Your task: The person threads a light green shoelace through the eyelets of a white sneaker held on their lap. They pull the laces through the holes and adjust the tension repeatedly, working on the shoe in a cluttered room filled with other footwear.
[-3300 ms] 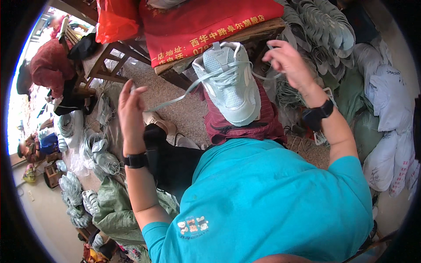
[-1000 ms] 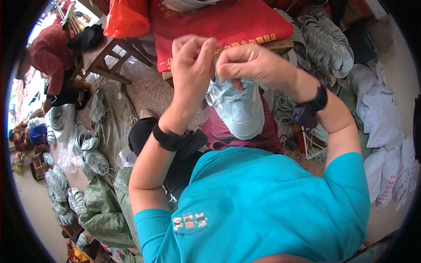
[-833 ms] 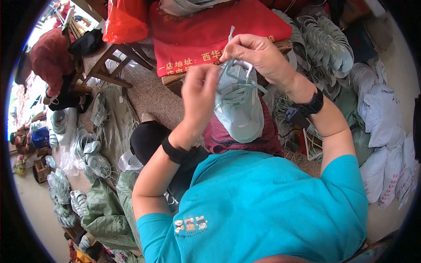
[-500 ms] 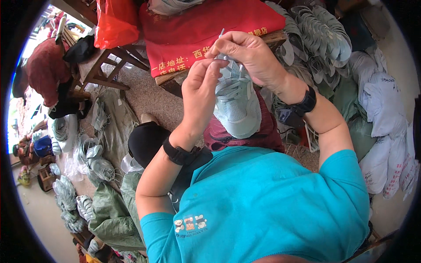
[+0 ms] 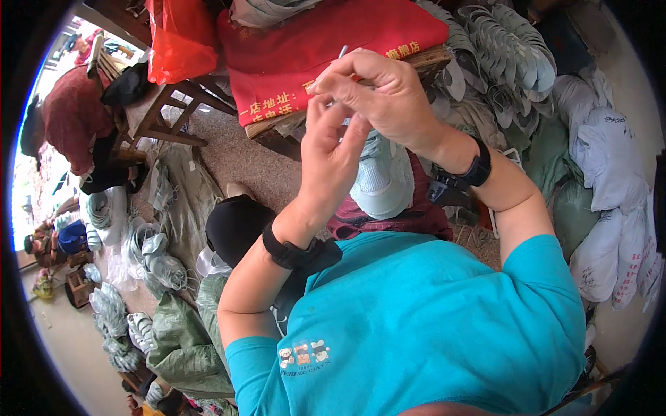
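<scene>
A pale mint-grey lace-up sneaker (image 5: 381, 182) rests on my lap over dark red cloth, its toe toward me. My right hand (image 5: 392, 97) is above the shoe's far end, its fingers pinched on a light shoelace (image 5: 343, 53) whose thin end sticks up past the knuckles. Close against it, my left hand (image 5: 331, 152) has its thumb and fingers bent together; what lies between them is mostly hidden. Both hands cover the shoe's tongue and upper eyelets. Dark bands circle both wrists.
Ahead stands a wooden bench (image 5: 263, 127) covered by a red printed cloth (image 5: 277, 62). A red plastic bag (image 5: 182, 41) hangs at its left. Bundled shoe parts (image 5: 510, 55) and white sacks (image 5: 610, 159) fill the right. Left are green sacks (image 5: 180, 340) and a person in dark red (image 5: 76, 114).
Both hands have shifted slightly, my left hand rising and turning under the right. They now cover more of the shoe's laces. The view has moved a little.
</scene>
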Action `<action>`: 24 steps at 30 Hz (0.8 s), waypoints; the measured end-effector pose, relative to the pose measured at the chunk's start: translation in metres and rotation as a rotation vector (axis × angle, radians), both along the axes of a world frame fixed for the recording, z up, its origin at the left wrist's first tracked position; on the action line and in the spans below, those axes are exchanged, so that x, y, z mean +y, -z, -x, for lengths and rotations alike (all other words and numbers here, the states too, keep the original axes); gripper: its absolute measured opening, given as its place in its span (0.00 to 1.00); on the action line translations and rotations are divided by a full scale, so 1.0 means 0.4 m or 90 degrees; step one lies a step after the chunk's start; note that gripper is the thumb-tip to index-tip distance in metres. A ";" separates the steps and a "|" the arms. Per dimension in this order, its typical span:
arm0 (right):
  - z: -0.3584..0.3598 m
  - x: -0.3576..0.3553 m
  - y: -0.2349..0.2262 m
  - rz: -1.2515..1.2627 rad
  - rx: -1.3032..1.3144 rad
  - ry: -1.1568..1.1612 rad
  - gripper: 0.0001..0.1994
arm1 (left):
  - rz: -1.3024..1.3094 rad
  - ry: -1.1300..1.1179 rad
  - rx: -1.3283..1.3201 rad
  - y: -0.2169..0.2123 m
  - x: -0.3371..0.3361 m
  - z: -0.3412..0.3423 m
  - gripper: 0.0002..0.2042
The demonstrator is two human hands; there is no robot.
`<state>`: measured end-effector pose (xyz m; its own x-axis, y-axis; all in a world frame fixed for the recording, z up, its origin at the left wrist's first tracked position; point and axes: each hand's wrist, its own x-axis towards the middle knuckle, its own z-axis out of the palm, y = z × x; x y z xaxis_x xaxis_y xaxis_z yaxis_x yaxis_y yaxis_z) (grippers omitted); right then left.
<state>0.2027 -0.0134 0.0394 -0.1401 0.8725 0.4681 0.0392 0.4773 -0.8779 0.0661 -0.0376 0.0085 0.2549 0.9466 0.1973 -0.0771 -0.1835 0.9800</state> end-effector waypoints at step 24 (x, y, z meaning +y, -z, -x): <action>-0.210 -0.061 0.119 0.285 -0.202 -0.047 0.06 | 0.225 -0.043 0.047 0.131 0.030 0.183 0.15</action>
<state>0.2868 -0.0379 -0.0082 -0.2816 0.9593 -0.0208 0.3154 0.0720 -0.9462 -0.0069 -0.0255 -0.0440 0.1915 0.9682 -0.1609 -0.0036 0.1646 0.9863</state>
